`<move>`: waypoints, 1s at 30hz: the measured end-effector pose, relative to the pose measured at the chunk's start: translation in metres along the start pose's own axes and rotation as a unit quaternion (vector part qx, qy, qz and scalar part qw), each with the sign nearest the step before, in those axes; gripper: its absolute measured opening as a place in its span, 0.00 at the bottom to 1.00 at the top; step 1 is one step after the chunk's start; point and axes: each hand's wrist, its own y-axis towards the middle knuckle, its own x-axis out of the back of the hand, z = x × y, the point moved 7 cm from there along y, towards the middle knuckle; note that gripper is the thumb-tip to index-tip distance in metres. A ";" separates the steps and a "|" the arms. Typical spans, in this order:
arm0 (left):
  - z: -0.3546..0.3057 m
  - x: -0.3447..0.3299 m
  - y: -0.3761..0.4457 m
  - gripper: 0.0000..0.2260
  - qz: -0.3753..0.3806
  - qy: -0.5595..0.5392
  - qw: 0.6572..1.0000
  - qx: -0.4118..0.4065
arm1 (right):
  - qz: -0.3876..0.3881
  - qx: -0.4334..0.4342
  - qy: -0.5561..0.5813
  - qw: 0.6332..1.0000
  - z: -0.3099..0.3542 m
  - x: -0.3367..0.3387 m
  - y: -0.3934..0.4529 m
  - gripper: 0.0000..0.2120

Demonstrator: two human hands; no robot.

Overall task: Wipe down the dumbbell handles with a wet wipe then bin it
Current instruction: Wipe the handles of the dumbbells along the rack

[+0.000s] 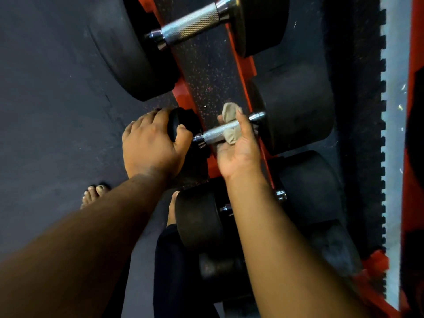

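Observation:
A black dumbbell with a knurled chrome handle [214,135] lies across the red rack [246,70] in the middle of the view. My left hand [149,145] grips its near black end weight [181,125]. My right hand [238,148] reaches under the handle palm up, fingers curled round it, and holds a greyish crumpled wet wipe [230,125] wrapped on the bar. The far end weight [296,106] sits on the rack's right rail.
A bigger dumbbell [192,25] rests on the rack above. Another dumbbell [199,216] lies below, its handle hidden by my right forearm. Dark rubber floor [52,88] spreads left, with my bare toes [95,193] on it. A toothed mat edge [383,134] runs down the right.

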 end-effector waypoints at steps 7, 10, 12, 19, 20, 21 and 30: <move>0.002 0.000 -0.001 0.25 0.002 0.004 1.000 0.004 | 0.002 -0.015 -0.015 1.000 -0.003 -0.010 -0.002 0.11; 0.002 0.000 -0.001 0.24 -0.001 0.005 1.000 0.003 | 0.008 -0.021 -0.015 1.000 -0.005 -0.014 0.009 0.14; 0.000 0.001 0.000 0.24 -0.001 0.005 1.000 0.001 | 0.021 -0.013 -0.003 1.000 -0.011 -0.007 0.004 0.07; 0.002 0.001 0.000 0.25 -0.007 0.003 1.000 0.003 | 0.005 -0.016 0.023 1.000 -0.020 -0.008 0.000 0.10; 0.003 0.000 -0.001 0.25 -0.005 0.003 1.000 0.003 | 0.000 -0.022 0.028 0.999 -0.019 -0.011 0.006 0.06; 0.002 -0.001 -0.001 0.25 -0.004 0.002 1.000 0.003 | -0.004 -0.025 0.022 0.999 -0.016 -0.013 0.010 0.09; 0.001 0.000 -0.001 0.25 -0.006 0.004 1.000 -0.001 | 0.017 -0.070 0.005 0.997 -0.044 -0.004 -0.015 0.14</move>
